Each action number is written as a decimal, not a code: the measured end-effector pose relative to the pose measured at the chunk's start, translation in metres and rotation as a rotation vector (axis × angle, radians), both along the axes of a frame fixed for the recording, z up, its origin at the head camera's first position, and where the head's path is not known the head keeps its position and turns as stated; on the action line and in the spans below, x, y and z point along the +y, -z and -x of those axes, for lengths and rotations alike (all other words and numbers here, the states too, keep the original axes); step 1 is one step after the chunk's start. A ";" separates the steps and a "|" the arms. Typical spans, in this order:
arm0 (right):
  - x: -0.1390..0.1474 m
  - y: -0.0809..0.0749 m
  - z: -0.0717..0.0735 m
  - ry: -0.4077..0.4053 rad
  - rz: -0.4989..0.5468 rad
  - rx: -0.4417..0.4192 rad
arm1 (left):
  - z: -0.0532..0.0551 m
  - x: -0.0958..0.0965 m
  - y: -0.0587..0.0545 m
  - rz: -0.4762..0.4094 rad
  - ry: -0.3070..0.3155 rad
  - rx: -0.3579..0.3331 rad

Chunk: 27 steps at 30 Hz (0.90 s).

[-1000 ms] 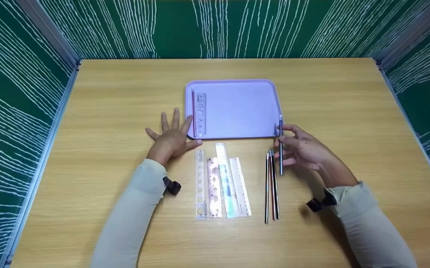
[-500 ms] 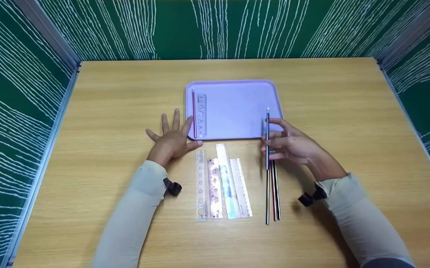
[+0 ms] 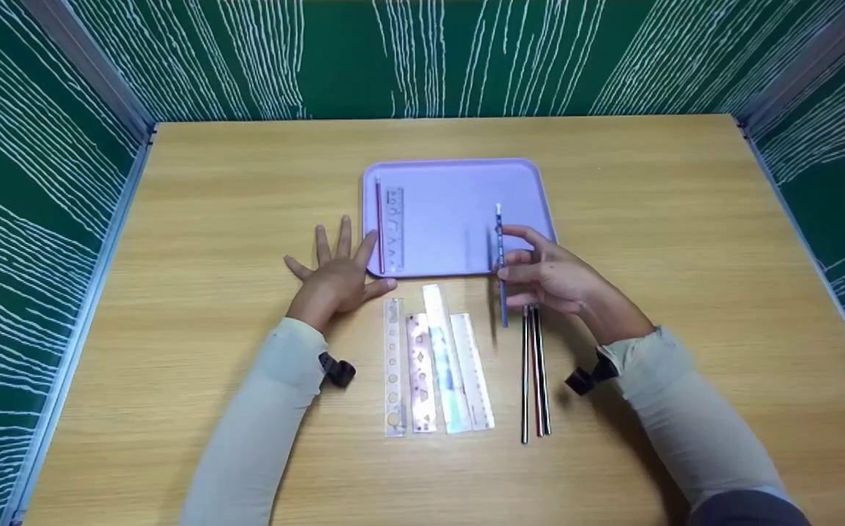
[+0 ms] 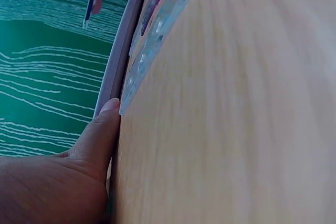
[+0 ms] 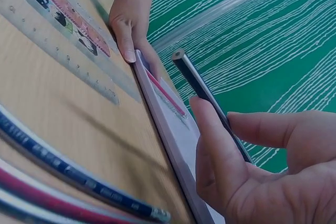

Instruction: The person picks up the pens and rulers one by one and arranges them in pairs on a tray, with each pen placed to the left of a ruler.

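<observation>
My right hand (image 3: 550, 274) pinches a dark blue pencil (image 3: 501, 256) between thumb and fingers, holding it above the near edge of the purple tray (image 3: 459, 175). In the right wrist view the pencil (image 5: 197, 83) shows its flat, unsharpened end. My left hand (image 3: 336, 281) lies with fingers spread at the tray's near left corner, its thumb (image 4: 102, 135) along the tray's side in the left wrist view. On the tray's left side, a red pencil (image 3: 379, 226) and a clear stencil ruler (image 3: 394, 226) lie side by side.
In front of the tray lie several rulers: a clear one with round holes (image 3: 393, 372), a pink one (image 3: 421, 380), a shiny bluish one (image 3: 446, 365) and a clear one (image 3: 475, 380). Right of them lie 3 pencils (image 3: 525, 380). Green panels (image 3: 349, 66) border the table.
My right hand has carried the blue pencil leftward and slightly away, from beside the tray's right corner to over its near edge. The left hand stays in place.
</observation>
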State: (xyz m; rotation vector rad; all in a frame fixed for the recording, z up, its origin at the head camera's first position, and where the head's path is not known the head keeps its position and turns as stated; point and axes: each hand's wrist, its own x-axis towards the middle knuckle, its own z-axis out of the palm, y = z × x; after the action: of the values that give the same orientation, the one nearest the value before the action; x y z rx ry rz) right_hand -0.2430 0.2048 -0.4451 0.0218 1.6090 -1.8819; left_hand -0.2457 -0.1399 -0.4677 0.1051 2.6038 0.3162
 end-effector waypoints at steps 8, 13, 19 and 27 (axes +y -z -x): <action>-0.014 -0.002 0.014 -0.006 0.007 0.013 | 0.001 0.000 0.000 -0.001 0.004 0.004; -0.022 -0.002 0.020 -0.002 0.010 -0.002 | 0.000 0.001 0.001 -0.002 0.007 0.005; -0.033 -0.002 0.029 0.008 0.005 0.021 | 0.000 0.001 0.001 0.000 0.002 0.014; -0.051 0.002 0.041 0.040 -0.024 0.023 | -0.001 0.000 -0.002 -0.023 0.011 0.011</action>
State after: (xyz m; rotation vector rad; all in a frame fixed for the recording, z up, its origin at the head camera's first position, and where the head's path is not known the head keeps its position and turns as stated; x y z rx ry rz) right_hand -0.2838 0.1536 -0.4468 0.0423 1.6582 -1.8994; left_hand -0.2450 -0.1399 -0.4658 0.1291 2.6097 0.3431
